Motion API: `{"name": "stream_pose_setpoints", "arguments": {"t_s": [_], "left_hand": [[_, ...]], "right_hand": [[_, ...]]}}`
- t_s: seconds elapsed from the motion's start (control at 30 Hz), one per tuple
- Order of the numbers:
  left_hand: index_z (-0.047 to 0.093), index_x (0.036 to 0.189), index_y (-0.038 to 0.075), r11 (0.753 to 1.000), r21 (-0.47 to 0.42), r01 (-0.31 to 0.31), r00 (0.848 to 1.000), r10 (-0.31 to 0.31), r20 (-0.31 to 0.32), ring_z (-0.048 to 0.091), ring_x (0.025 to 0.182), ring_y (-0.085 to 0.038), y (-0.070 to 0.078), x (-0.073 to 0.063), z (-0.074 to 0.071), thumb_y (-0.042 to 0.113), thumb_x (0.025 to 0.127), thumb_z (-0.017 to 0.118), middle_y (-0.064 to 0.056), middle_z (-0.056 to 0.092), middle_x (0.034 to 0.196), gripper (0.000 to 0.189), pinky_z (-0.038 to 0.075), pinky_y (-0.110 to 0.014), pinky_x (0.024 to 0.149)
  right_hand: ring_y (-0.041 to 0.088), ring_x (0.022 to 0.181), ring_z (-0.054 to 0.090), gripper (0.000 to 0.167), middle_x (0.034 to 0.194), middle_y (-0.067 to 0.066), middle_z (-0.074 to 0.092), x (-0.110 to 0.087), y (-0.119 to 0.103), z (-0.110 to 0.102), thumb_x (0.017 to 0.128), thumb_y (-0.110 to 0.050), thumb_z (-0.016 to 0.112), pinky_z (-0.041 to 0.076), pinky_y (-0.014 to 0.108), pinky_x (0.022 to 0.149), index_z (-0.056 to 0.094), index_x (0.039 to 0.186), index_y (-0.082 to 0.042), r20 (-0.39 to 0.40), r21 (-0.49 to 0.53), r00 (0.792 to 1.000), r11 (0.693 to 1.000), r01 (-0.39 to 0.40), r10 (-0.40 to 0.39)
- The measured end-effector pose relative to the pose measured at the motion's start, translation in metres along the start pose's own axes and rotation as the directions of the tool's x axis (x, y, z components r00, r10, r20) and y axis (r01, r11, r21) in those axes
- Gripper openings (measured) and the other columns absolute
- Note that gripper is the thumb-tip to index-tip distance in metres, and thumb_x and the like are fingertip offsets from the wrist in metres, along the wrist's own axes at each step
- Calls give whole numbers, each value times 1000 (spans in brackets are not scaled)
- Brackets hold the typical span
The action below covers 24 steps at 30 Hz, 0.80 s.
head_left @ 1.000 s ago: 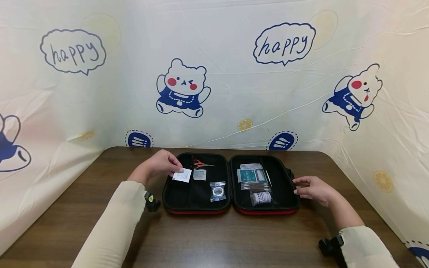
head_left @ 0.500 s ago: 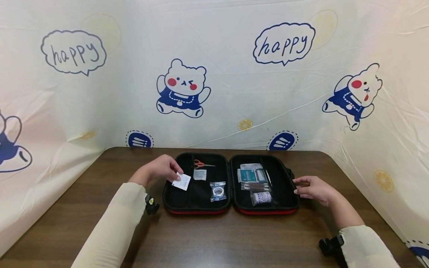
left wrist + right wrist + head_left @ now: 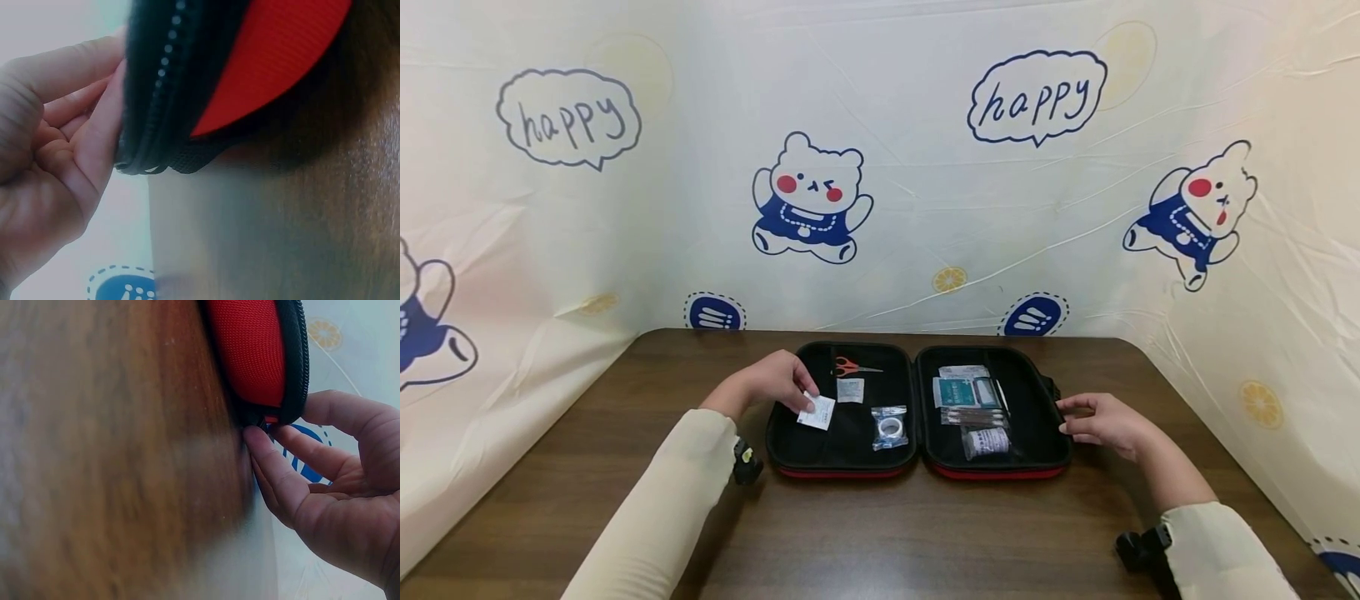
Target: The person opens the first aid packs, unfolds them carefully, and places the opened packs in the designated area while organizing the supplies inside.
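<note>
My left hand (image 3: 778,381) pinches a small white square sachet (image 3: 817,412) with print on it, above the left half of an open black first-aid case (image 3: 797,457). In the left wrist view the case's zipped rim (image 3: 164,69) hides the fingertips and the sachet. At the far right side, my right hand (image 3: 1105,423) holds the case's edge; in the right wrist view its fingers (image 3: 275,469) lie against the red shell (image 3: 250,353) and zip. A second sachet (image 3: 850,390), orange-handled scissors (image 3: 848,366) and a wrapped tape roll (image 3: 891,427) lie in the left half.
The right half holds a teal packet (image 3: 957,392), wrapped swabs (image 3: 972,417), a white packet (image 3: 962,372), a thin pen-like stick (image 3: 1002,397) and a bagged bandage roll (image 3: 987,441). The case lies on a brown wooden table (image 3: 880,533), with a printed cloth behind.
My left hand has moved nearer and slightly right with the sachet, lowering it toward the middle of the case's left half. The right hand stays at the case's edge.
</note>
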<state>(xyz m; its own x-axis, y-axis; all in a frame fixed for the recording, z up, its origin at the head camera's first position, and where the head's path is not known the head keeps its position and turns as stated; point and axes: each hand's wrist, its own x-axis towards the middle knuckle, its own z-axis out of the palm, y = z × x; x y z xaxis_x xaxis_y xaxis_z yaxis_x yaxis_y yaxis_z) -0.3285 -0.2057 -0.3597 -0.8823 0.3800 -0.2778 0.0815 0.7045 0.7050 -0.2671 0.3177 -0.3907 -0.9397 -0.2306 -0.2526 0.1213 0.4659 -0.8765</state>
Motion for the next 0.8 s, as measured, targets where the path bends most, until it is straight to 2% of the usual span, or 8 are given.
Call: {"name": "stream_pose_setpoints", "arguments": {"t_s": [0.23, 0.5, 0.8], "left_hand": [[72, 92, 1, 1000, -6, 14, 1000, -13, 14, 67, 78, -21, 1, 0, 0, 0, 78, 79, -11, 68, 91, 16, 58, -33, 73], [71, 99, -1, 997, -69, -33, 999, 35, 28, 67, 79, -21, 3, 3, 2, 1, 81, 78, -11, 70, 92, 19, 58, -35, 76], [71, 97, 0, 997, -66, -35, 998, 38, 44, 66, 77, -20, 5, 11, 17, 1, 81, 77, -10, 68, 92, 17, 58, -34, 74]], "right_hand": [[24, 103, 56, 55, 132, 33, 44, 0, 0, -2, 89, -6, 70, 54, 36, 87, 44, 133, 15, 0, -5, 1000, 1000, -3, 3], [24, 104, 56, 56, 133, 34, 44, 0, 0, -1, 89, -6, 69, 54, 36, 87, 44, 133, 16, 0, -2, 1000, 1000, 2, -2], [25, 106, 55, 57, 134, 34, 43, 0, 0, 0, 89, -6, 70, 54, 36, 88, 43, 134, 16, 3, -7, 1000, 1000, 2, -2]]}}
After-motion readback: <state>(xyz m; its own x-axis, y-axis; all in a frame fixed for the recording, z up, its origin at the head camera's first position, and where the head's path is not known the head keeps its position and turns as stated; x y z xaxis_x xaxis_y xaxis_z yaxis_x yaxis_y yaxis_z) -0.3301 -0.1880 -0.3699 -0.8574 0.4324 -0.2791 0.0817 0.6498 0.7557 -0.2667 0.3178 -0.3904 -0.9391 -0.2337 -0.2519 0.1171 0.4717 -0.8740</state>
